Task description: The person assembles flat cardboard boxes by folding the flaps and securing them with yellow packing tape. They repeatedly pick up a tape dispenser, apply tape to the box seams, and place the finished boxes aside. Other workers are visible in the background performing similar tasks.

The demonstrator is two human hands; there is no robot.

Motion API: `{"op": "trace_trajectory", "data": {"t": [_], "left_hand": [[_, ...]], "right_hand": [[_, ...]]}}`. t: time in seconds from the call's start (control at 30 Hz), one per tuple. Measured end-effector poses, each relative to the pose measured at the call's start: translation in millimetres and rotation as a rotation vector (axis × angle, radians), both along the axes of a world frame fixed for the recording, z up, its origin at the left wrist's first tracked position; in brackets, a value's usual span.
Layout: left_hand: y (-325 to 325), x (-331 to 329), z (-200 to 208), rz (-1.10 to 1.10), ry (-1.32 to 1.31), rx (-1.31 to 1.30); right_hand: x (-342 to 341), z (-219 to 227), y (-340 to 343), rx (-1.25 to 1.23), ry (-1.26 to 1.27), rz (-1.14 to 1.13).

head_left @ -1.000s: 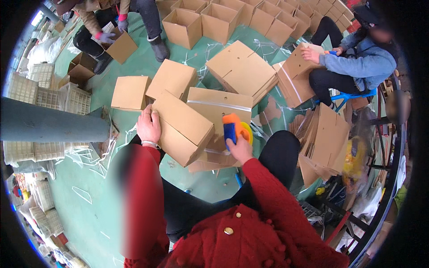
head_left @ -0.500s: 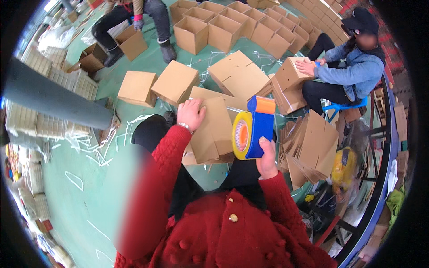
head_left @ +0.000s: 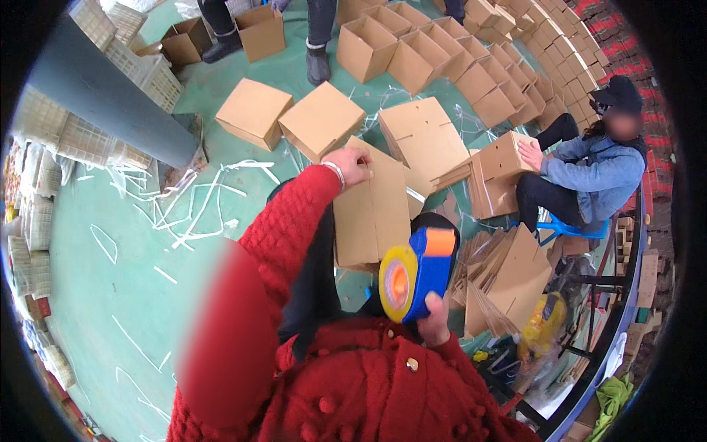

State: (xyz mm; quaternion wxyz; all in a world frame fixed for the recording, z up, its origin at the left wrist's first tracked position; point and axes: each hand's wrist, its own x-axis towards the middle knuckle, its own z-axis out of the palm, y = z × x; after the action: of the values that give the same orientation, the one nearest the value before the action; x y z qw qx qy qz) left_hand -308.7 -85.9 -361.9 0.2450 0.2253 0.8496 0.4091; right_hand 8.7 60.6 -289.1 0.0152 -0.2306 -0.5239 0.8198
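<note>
Right hand (head_left: 435, 323): the grip is closed around a tape dispenser (head_left: 433, 274), thumb against its lower end.
Tape dispenser: blue body, orange part on top, yellow roll facing left; held up before the near carton's lower right corner, contact unclear.
Left hand (head_left: 350, 165): bent fingers at the upper end of the near carton (head_left: 372, 210); whether the grip pinches or only rests, I cannot tell.
Near carton: brown, between the person's knees, a seam running lengthwise along its face.
Beyond the left hand: 2 brown cartons (head_left: 322, 121), side by side on the green floor (head_left: 147, 295).
Beyond the near carton: flat cardboard pile (head_left: 421, 132).
Right side: fanned cardboard sheets (head_left: 515, 276); past them, a co-worker (head_left: 596, 177) on a blue stool (head_left: 574, 227), 1 hand on another carton (head_left: 502, 166).
Left side: white strips (head_left: 193, 237) near a grey pillar (head_left: 110, 92).
Far end: rows of open cartons (head_left: 420, 62).
</note>
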Motion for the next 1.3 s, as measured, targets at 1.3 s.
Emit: {"op": "trace_trajectory", "data": {"t": [1.3], "left_hand": [[-3, -1, 6, -0.039, 0.139, -0.187]], "right_hand": [[-4, -45, -20, -0.004, -0.029, 0.139]]}}
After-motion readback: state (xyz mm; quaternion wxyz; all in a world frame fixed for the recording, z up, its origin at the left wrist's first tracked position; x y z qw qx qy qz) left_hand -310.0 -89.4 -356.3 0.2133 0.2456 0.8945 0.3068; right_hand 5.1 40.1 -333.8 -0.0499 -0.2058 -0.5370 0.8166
